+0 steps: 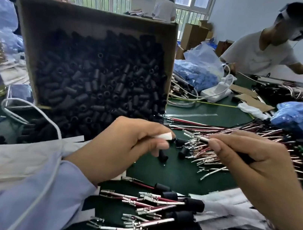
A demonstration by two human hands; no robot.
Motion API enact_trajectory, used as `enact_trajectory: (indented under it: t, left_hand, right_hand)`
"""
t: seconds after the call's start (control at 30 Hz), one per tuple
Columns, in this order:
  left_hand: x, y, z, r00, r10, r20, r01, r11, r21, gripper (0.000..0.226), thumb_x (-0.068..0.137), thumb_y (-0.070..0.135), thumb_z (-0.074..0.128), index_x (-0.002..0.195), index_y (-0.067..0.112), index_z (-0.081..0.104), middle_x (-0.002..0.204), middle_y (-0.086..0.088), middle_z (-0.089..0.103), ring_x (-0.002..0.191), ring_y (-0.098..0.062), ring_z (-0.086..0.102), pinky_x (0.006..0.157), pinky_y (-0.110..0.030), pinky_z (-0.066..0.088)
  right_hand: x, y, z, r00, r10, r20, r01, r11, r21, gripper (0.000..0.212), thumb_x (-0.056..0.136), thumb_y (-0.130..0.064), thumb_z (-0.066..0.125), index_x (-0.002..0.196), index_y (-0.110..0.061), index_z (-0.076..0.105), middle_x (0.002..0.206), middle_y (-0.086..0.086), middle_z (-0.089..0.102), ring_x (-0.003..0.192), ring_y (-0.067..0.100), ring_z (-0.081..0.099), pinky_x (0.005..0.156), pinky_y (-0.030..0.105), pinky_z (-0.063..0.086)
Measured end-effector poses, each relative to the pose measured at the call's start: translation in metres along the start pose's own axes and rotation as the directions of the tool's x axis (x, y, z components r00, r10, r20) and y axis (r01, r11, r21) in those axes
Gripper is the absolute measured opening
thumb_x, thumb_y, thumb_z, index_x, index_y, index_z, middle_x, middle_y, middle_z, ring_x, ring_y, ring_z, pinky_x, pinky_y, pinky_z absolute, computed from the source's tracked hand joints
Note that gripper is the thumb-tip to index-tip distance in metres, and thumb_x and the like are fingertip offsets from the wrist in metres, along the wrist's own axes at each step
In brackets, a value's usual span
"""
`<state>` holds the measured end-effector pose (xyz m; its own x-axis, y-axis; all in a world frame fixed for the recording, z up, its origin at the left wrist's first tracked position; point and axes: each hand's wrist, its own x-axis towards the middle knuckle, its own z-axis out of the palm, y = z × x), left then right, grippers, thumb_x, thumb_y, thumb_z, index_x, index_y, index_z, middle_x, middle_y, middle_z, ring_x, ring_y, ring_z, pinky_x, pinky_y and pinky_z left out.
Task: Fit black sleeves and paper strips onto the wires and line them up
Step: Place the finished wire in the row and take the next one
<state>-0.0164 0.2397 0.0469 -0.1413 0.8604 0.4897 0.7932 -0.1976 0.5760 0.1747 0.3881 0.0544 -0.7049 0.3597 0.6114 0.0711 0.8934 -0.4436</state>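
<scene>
One paper strip (164, 136) in left hand (122, 149), a wire (198, 138) in right hand (256, 170).

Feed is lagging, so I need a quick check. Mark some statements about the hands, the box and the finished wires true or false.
1. The left hand pinches a white paper strip. True.
2. The right hand is empty. False: it holds a wire, terminal pointing left.
3. The cardboard box holds blue parts. False: it holds black sleeves.
4. Sleeved wires lie lined up closest to the person. True.
</scene>
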Motion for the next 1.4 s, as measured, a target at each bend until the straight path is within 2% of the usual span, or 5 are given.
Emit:
enact_trajectory:
  t: [0.57,0.93,1.07,1.23,1.4]
  left_hand:
    - [0.0,0.019,-0.004,0.99,0.136,0.03,-0.131,0.983,-0.126,0.024,0.097,0.026,0.052,0.111,0.015,0.068,0.073,0.015,0.059,0.073,-0.006,0.062,0.069,-0.02,0.05]
    - [-0.012,0.034,0.012,0.98,0.031,0.195,-0.147,0.775,0.615,0.013,0.092,0.038,0.049,0.085,0.028,0.053,0.073,0.011,0.058,0.067,-0.011,0.059,0.048,-0.029,0.039]
    - [-0.004,-0.003,-0.019,0.99,-0.142,-0.007,0.108,0.722,0.683,0.058,0.091,0.064,-0.002,0.094,0.031,0.046,0.074,0.009,0.053,0.072,-0.009,0.052,0.064,-0.031,0.043]
    - [-0.011,0.013,0.027,0.962,-0.009,0.272,-0.156,0.801,0.578,0.05,0.086,0.063,-0.004,0.083,0.03,0.033,0.071,0.008,0.047,0.071,-0.013,0.051,0.062,-0.032,0.038]
    - [-0.002,0.003,-0.002,0.982,-0.115,0.148,-0.015,0.739,0.673,0.059,0.086,0.066,-0.011,0.081,0.028,0.034,0.072,0.006,0.054,0.071,-0.013,0.052,0.064,-0.032,0.04]
  right_hand:
    - [-0.006,-0.028,-0.012,0.987,-0.048,0.153,0.026,0.989,0.148,0.02,0.089,-0.062,0.047,0.09,-0.055,0.066,0.066,-0.024,0.055,0.061,0.001,0.057,0.054,0.009,0.042]
    - [-0.015,-0.034,0.021,0.942,0.082,0.325,-0.097,0.995,0.03,0.022,0.089,-0.056,0.042,0.102,-0.04,0.049,0.082,-0.019,0.054,0.068,0.003,0.053,0.057,0.014,0.039]
    - [0.0,0.013,-0.025,0.84,0.322,0.437,-0.287,0.947,-0.146,0.013,0.094,-0.033,0.054,0.084,-0.034,0.062,0.058,-0.016,0.053,0.053,0.006,0.045,0.053,0.019,0.035]
    - [-0.01,-0.002,0.007,0.714,0.146,0.685,-0.026,0.983,-0.183,0.023,0.097,-0.039,0.048,0.089,-0.02,0.059,0.063,-0.008,0.052,0.058,0.002,0.045,0.054,0.019,0.035]
    - [0.001,0.014,-0.029,0.788,0.321,0.525,-0.191,0.938,-0.288,0.01,0.092,-0.04,0.054,0.098,-0.034,0.06,0.074,-0.004,0.062,0.064,0.007,0.053,0.06,0.023,0.042]
